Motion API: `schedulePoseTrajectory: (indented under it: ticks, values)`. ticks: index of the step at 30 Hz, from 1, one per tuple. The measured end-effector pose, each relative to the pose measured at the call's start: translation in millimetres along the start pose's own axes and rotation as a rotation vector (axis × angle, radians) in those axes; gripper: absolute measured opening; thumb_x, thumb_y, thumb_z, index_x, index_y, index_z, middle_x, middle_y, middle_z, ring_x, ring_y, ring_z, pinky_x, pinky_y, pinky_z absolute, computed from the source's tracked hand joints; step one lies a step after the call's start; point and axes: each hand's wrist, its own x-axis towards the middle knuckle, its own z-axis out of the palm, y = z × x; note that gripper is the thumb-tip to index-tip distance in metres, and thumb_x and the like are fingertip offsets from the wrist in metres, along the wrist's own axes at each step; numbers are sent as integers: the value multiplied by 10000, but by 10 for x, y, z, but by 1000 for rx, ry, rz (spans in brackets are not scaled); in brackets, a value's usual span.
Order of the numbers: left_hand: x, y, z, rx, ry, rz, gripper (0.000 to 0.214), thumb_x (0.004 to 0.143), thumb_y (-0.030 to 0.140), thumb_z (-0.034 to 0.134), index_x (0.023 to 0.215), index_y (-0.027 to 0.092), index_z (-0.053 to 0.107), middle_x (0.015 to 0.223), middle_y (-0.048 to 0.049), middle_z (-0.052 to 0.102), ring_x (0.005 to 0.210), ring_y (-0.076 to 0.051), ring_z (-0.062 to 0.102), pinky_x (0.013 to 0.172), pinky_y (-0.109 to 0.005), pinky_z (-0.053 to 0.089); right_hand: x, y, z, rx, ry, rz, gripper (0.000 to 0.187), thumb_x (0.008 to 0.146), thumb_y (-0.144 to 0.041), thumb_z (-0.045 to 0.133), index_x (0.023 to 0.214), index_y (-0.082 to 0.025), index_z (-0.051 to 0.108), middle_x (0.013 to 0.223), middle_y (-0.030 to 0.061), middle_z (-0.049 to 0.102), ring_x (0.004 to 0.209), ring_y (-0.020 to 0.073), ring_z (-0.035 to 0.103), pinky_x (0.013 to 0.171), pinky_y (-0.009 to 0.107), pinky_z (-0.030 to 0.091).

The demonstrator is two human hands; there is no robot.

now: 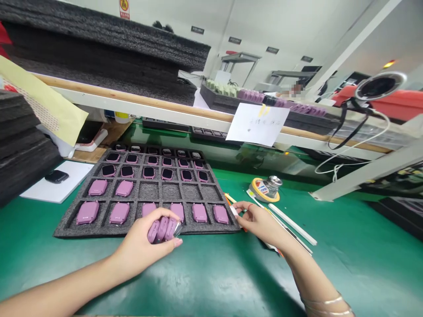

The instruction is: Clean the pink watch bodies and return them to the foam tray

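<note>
My left hand curls over the front of a dark grey foam tray, gripping several pink smartwatch cases with a glint of clear plastic at their end. Other pink watch cases lie face-down in the tray's front pockets, and dark-faced watches fill the rear rows. Bare foam shows in some third-row pockets. My right hand rests right of the tray, its fingertips pinching a small white piece. Beside them lie thin orange and white sticks.
The tray lies on a green mat. A white sheet with a black watch lies left, beside stacked foam sheets. A tape roll and metal bottle stand ahead. A white-edged shelf with a wooden strip crosses above.
</note>
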Motion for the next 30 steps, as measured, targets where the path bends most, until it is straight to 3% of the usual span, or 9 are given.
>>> schedulePoseTrajectory:
  ticks: [4,7,11,14,19,22,24,27,30]
  values:
    - [-9,-53,0,39,-13,-1,327,757,356,719,1056,254,635,932,-5,699,837,-204,638,815,-339,471,31,135,-179,38,121,57,305,716,-300,643,1000,-190,646,676,-17,699,539,162,655,523,250,471]
    - [-13,-69,-5,67,-17,4,330,761,364,708,1063,252,638,931,-10,709,840,-212,648,814,-341,476,161,280,-531,4,363,146,378,819,-328,606,1169,-191,642,890,20,743,674,164,702,613,263,511]
    - [-14,-50,-16,80,-10,18,334,761,365,716,1064,246,646,929,-16,712,842,-219,658,823,-345,486,371,455,-960,-112,577,310,299,958,-395,611,1125,-155,670,878,24,720,771,169,691,738,331,552]
    - [-15,-31,-24,77,10,34,298,771,347,725,1042,247,657,947,-16,708,842,-214,657,829,-343,488,455,516,-1072,-211,571,365,291,972,-422,638,1056,-145,677,890,17,705,784,156,680,778,358,570]
    - [-8,-28,-15,-2,-13,10,313,766,341,741,1050,243,651,892,-13,707,805,-209,646,782,-335,489,439,437,-1083,-346,465,309,282,993,-447,597,962,-184,692,879,11,682,810,149,669,760,311,550]
    - [-1,-3,-6,-35,-20,-1,323,742,302,751,1039,228,648,924,-22,700,819,-203,636,798,-342,487,457,288,-1111,-394,441,313,264,959,-416,640,845,-183,691,699,-20,616,713,145,646,709,301,510]
    - [2,25,-7,-47,-12,-1,331,713,271,770,1018,215,654,951,-25,689,837,-197,623,826,-348,480,513,159,-1136,-410,439,342,259,887,-322,714,675,-181,671,537,-17,540,640,188,644,653,339,459]
    - [0,53,-16,-97,-10,-2,334,699,245,785,1005,202,659,989,-26,679,855,-181,608,845,-337,474,604,-73,-1116,-418,447,386,348,760,-149,782,468,-188,597,423,64,517,613,307,675,590,423,370]
    - [-9,40,-18,-134,-19,-13,338,702,238,794,1009,199,656,933,-12,663,814,-167,600,805,-320,474,560,-356,-906,-390,485,316,175,784,-199,788,631,-141,724,591,169,675,768,368,722,631,447,380]
